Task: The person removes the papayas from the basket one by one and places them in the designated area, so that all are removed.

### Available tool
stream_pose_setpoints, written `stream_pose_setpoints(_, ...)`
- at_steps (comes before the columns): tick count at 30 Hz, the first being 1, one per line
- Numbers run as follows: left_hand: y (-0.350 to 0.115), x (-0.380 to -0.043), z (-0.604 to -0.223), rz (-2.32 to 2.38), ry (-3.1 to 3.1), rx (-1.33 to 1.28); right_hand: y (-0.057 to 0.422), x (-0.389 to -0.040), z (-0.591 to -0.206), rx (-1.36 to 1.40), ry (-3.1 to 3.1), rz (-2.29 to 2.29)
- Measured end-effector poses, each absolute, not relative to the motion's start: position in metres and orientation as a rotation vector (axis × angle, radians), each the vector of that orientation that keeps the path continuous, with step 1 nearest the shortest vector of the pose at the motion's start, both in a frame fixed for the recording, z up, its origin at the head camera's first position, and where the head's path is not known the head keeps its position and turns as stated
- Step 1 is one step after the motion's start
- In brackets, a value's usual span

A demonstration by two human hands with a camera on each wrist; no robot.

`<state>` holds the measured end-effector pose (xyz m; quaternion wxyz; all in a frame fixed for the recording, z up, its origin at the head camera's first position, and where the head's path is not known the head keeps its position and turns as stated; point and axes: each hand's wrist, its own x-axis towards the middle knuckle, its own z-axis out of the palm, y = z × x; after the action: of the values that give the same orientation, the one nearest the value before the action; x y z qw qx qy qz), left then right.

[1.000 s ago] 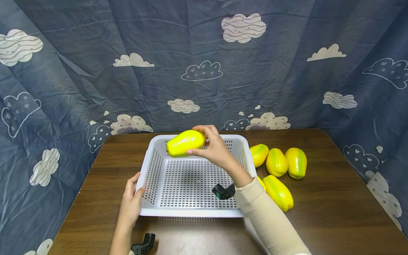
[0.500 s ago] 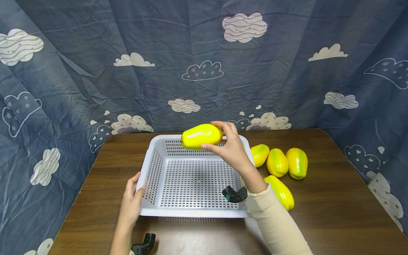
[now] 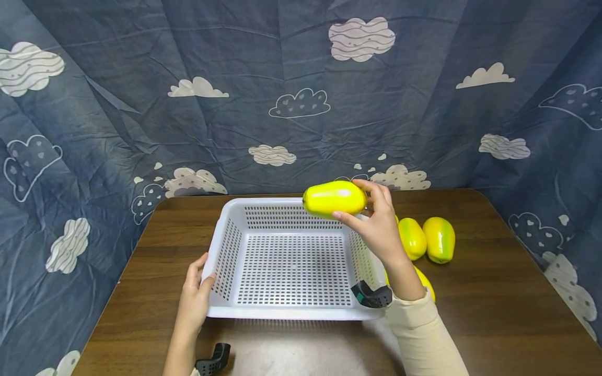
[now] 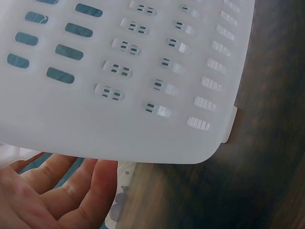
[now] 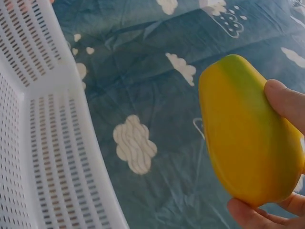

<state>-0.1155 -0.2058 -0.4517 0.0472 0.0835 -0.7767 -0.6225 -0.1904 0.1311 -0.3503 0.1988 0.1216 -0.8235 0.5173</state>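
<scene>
A yellow papaya [image 3: 335, 199] with a green streak is held above the back right of the white perforated basket [image 3: 296, 314]. My right hand [image 3: 383, 230] grips its right end between thumb and fingers. In the right wrist view the papaya [image 5: 248, 138] stands clear of the basket's wall [image 5: 71, 157]. At the basket's left side, my left hand [image 3: 194, 290] holds the rim, thumb over the edge and the other fingers outside. The left wrist view has the hand's fingers [image 4: 102, 191] beside the basket's wall [image 4: 157, 138]. No fruit lies in the visible part of the basket.
More papayas lie on the wooden table [image 3: 489, 303] to the right of the basket: one papaya [image 3: 412, 238], a papaya [image 3: 439, 240] beside it, and others partly behind my right arm. A blue cloud-patterned curtain [image 3: 301, 146] hangs behind the table.
My right hand has carried the papaya rightward and slightly up, from over the basket's back left-middle to its back right. My left hand and the basket have stayed in place.
</scene>
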Motion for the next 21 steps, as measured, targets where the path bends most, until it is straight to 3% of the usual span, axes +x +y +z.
stream_pose_setpoints(9,-0.206,-0.116,-0.452,-1.892,-2.379,0.266,0.154,-0.171,-0.355,0.145,-2.297,1.386)
stream_pose_setpoints(21,-0.205,-0.116,-0.452,-1.899,-2.376,0.271,0.206,-0.165,-0.404,-0.074,-2.246,1.329)
